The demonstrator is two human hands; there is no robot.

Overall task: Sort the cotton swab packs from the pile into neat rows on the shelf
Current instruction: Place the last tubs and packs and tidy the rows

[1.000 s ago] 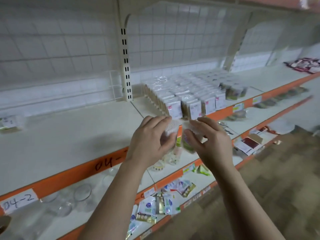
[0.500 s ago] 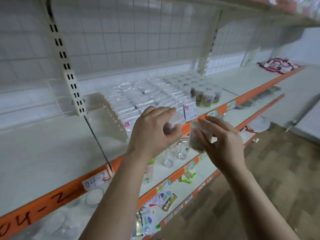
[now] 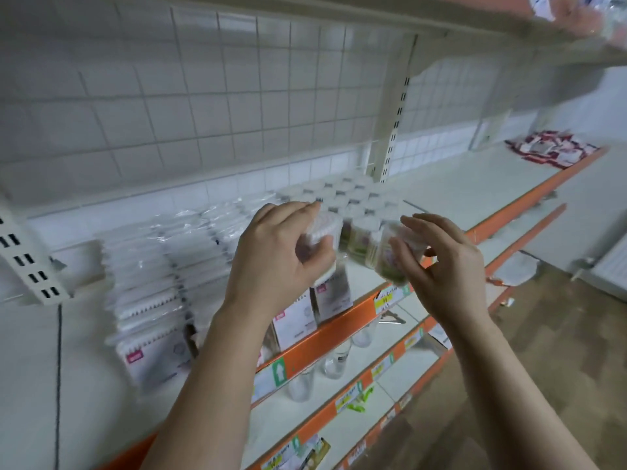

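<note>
Gripping a round cotton swab tub (image 3: 324, 228) from above, the left hand (image 3: 281, 256) has its fingers curled over the lid and its thumb on the side wall, and the tub hangs upright over the front of the shelf (image 3: 458, 189). The right hand (image 3: 444, 269) holds a second tub (image 3: 393, 257), tilted with its lid toward the camera. Its fingers are half curled round it and the index lies straighter across the top. The two tubs are apart, not touching. Behind them, shelved tubs (image 3: 354, 198) stand upright in tight rows toward the back panel (image 3: 203, 113). Left of those, flat swab packs (image 3: 149, 300) stand on edge in several rows running front to back, with the pink-labelled fronts at the orange shelf edge (image 3: 325, 337). A loose pile of red-and-white packs (image 3: 549, 150) lies far right on the same shelf, well apart from the hands. Glass jars (image 3: 334, 362) sit on the shelf below. Motion blur makes the print on the tubs unreadable.
</note>
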